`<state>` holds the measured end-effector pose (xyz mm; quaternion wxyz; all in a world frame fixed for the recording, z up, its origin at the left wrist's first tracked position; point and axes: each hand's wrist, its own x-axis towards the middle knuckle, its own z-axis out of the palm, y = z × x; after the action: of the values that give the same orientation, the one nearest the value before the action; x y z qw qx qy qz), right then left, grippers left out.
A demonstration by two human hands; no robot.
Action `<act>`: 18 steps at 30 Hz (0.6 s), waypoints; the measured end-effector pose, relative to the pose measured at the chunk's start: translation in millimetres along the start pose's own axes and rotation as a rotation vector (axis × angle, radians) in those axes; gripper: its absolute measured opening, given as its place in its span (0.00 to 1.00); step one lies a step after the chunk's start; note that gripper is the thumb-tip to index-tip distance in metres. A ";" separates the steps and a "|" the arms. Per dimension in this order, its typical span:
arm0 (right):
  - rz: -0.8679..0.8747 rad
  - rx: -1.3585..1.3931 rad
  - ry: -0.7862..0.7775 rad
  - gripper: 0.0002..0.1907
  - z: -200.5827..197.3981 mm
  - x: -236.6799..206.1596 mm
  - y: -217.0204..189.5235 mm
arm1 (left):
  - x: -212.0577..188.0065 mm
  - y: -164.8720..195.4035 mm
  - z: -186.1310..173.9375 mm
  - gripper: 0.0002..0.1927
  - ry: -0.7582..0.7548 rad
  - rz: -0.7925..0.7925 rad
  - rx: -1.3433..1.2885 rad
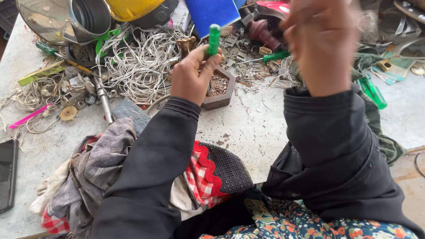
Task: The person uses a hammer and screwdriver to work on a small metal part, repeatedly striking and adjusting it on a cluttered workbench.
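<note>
Far left edge: dark phone [8,175] lies flat on the grey table [248,128]. Just above it, a pink strip [28,117] among loose white wire. Upper left: shiny steel pot [66,20] on its side, mouth facing right; a yellow bowl [133,9] just beside it. Below the pot, a green-handled screwdriver [57,55] lies slanted, and a metal rod [104,102] points toward me. Centre left: a large tangle of white wire [141,62] covers the table. Near my lap, a heap of cloth [95,170], grey plaid over red check, with a dark scalloped piece to its right. My left hand [192,75] is closed around a green handle [214,40], which stands upright out of the top of my fist; I cannot see the tool's tip. Just behind and right of that hand sits a brown hexagonal tray [221,90] holding small rusty bits. Behind it, a blue board [212,13]. Centre right: second green screwdriver [265,57] lying on scattered metal scraps. My right hand [323,44] is raised close to the camera and blurred, back toward me; I cannot tell whether it grips anything. Right: third green screwdriver [372,92] lies beside my black sleeve, near olive cloth.
</note>
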<state>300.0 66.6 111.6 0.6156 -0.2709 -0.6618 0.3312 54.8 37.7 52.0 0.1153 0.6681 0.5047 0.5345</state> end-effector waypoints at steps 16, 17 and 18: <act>-0.100 -0.574 -0.171 0.13 -6.7 14.1 19.3 | -18.7 -9.5 -10.6 0.12 0.037 0.013 -0.174; -0.190 -0.673 -0.220 0.17 -4.1 15.6 29.5 | -17.6 -14.0 -14.5 0.11 0.042 -0.036 -0.258; -0.155 -0.801 -0.236 0.19 0.8 14.7 41.9 | -16.4 -18.3 -18.8 0.11 0.040 -0.088 -0.344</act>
<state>295.7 104.3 88.6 0.4050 -0.3985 -0.8224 0.0295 30.5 25.9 37.1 0.2409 0.6050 0.4367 0.6206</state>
